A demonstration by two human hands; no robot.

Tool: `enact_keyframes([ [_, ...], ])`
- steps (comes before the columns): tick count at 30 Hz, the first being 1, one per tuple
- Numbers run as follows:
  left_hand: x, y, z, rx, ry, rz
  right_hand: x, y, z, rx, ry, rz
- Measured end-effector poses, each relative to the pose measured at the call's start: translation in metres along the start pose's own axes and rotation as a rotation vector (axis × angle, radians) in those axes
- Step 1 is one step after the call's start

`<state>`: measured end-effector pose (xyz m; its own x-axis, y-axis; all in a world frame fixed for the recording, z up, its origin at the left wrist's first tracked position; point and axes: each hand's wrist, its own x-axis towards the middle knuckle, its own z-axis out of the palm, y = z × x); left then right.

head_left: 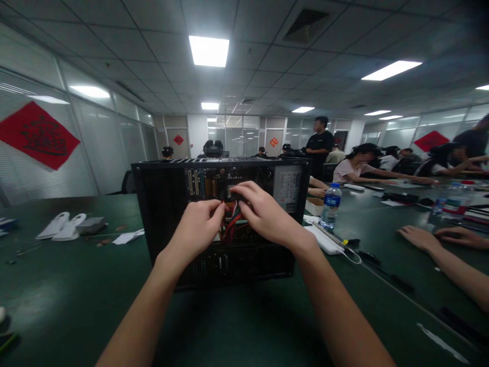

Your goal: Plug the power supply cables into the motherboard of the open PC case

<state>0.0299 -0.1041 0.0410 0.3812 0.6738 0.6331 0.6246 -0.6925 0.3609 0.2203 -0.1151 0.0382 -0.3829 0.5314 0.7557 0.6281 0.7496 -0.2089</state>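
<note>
An open black computer case (164, 204) stands on the green table, its inside facing me. Reaching into it, my left hand (198, 224) is closed, thumb and forefinger pinched at a thin red cable. My right hand (263, 209) curls its fingers over the top of a bundle of coloured power cables (231, 227); the part under the fingertips is hidden. Behind the hands, the motherboard's white expansion slots (193, 182) show at the upper left. A power supply (289, 186) with a printed label sits at the case's upper right.
Right of the case stand a water bottle (330, 206), a white power strip (324, 239) and a small box (314, 206). Another person's hands (424, 239) rest on the table at right. White slippers (61, 226) and a grey box (91, 225) lie at left.
</note>
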Motion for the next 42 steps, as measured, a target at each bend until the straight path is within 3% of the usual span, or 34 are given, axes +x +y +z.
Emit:
enact_keyframes([
  [4, 0.005, -0.016, 0.009, 0.033, -0.032, -0.070, -0.004, 0.003, 0.002, -0.125, -0.140, 0.065],
  [13, 0.012, -0.070, 0.081, -0.042, -0.193, -0.205, -0.013, 0.035, 0.037, -0.246, -0.488, 0.294],
  [18, 0.016, -0.088, 0.090, 0.038, -0.207, -0.293, -0.011, 0.058, 0.050, -0.193, -0.643, 0.367],
  [25, 0.018, -0.098, 0.100, 0.041, -0.224, -0.322, -0.013, 0.065, 0.047, -0.234, -0.646, 0.364],
  [31, 0.024, -0.093, 0.102, 0.094, -0.186, -0.304, -0.010, 0.066, 0.059, -0.354, -0.483, 0.258],
  [36, 0.028, -0.095, 0.101, 0.175, -0.201, -0.323, -0.010, 0.073, 0.063, -0.303, -0.669, 0.411],
  [42, 0.029, -0.099, 0.112, 0.232, -0.359, -0.296, -0.012, 0.081, 0.067, -0.355, -0.688, 0.443],
])
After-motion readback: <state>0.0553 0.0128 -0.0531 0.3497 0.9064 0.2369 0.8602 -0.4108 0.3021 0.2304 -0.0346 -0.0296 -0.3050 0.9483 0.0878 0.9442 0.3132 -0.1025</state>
